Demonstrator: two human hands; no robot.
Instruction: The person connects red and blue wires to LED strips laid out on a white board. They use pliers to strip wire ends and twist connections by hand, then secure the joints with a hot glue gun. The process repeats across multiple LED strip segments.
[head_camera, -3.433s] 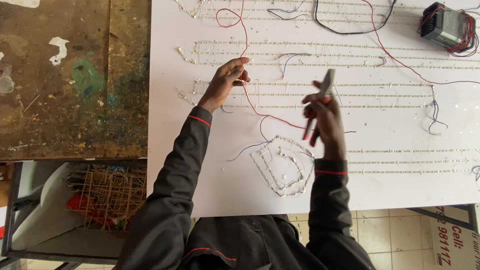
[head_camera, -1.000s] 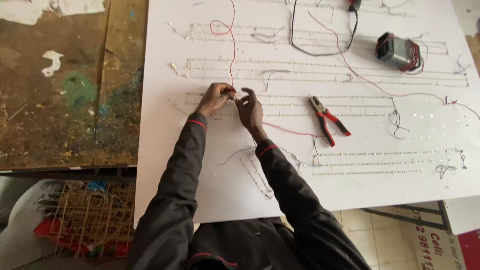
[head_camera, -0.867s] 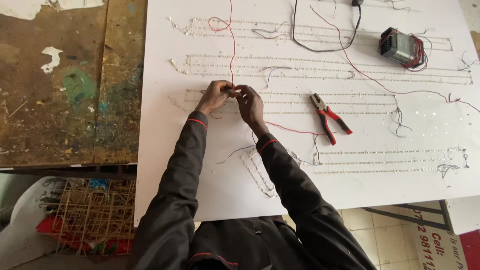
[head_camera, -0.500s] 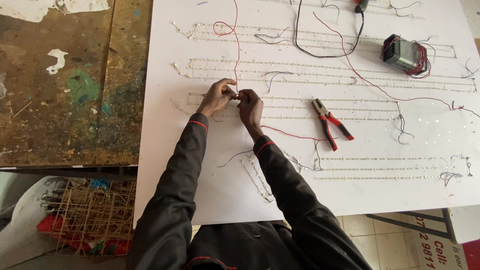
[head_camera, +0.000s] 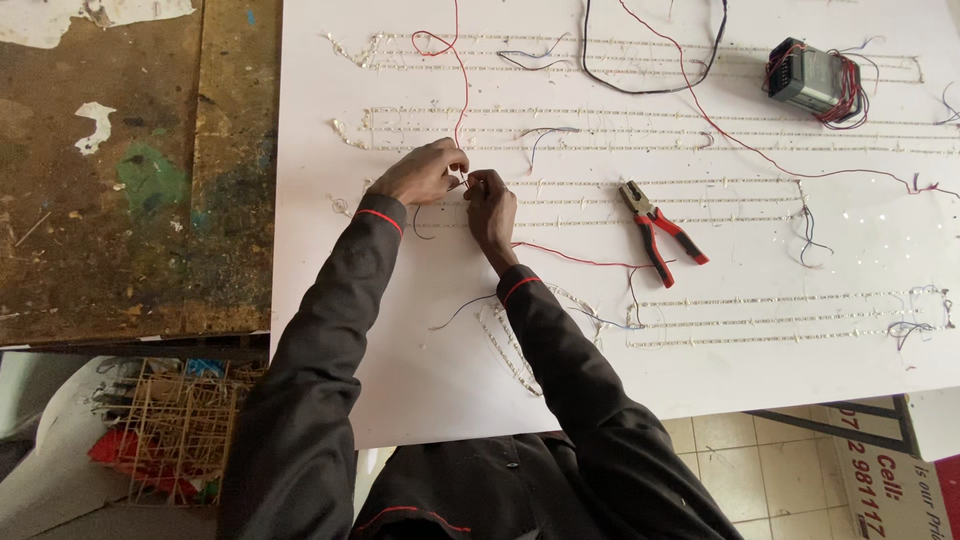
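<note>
We see the red wire run down the white board from its top edge to a point between the two hands, left of the board's middle. The left hand has its fingertips pinched shut on the wire's end; the right hand meets it there, fingertips closed on the same spot, though we cannot tell just what they grasp. The knuckles touch or nearly touch. Rows of small lights cross the board above and to the right of the hands. Red-handled pliers lie loose to the right, near the right hand but apart from it. A wire-wrapped box sits well apart by the top right corner. Bare board lies between the sleeves and the near edge. Left of the board's edge is the paint-stained bench.
</note>
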